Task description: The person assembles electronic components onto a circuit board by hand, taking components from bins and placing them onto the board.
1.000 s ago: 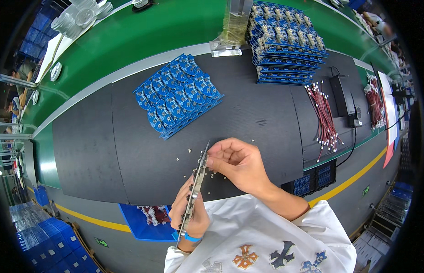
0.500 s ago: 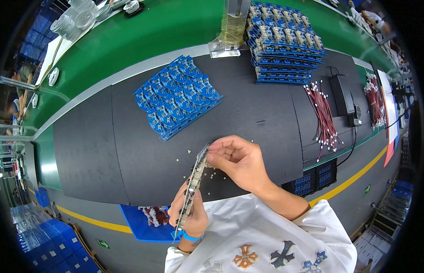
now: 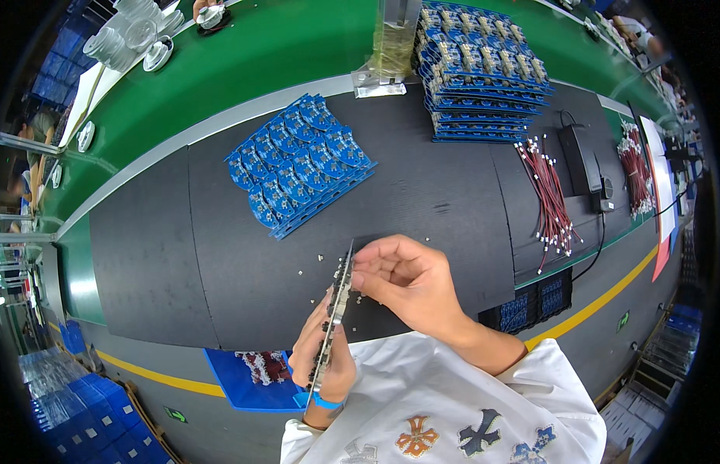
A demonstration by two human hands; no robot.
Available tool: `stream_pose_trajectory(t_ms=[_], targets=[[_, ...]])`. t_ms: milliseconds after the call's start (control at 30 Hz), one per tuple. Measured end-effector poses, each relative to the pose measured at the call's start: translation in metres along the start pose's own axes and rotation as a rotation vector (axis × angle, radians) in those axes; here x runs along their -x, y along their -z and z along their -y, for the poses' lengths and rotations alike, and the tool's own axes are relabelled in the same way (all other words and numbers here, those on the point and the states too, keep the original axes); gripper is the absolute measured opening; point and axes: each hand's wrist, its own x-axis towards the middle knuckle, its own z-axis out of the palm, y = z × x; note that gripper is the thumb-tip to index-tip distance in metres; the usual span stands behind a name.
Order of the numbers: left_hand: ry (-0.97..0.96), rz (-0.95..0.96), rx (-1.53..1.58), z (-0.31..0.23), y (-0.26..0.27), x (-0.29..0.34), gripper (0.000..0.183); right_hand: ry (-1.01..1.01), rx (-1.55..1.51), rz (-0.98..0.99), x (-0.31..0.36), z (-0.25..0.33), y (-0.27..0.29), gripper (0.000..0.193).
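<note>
Between both hands (image 3: 410,282), circuit panel (image 3: 339,304), edge-on, tilted

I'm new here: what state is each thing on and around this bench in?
Held board: on edge, tilted.
Left hand: closed on that board.
Right hand: fingertips at the board's upper end.
Low board pile: lying flat.
Tall board stack: piled, slightly uneven.
Red wires: lying bunched.
Small parts: scattered loose.
Blue bin: open, partly filled.
</note>
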Motion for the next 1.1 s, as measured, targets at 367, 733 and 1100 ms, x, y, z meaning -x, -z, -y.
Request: stream_pose_trajectory(t_ms=[367,733,1100], targets=[[0.084,-0.135,-0.068,0.001,-0.004,0.005,0.015,-0.011,0.091,-0.007,0.003,-0.005,0.006,0.016],[-0.082,-0.045,-0.106,-0.002,-0.004,-0.005,0.015,-0.024,0.039,-0.024,0.0,-0.001,0.005,0.017],[-0.034,-0.062,-0.125,-0.005,-0.006,-0.006,0.014,-0.016,-0.082,0.017,0.002,0.014,-0.003,0.018]])
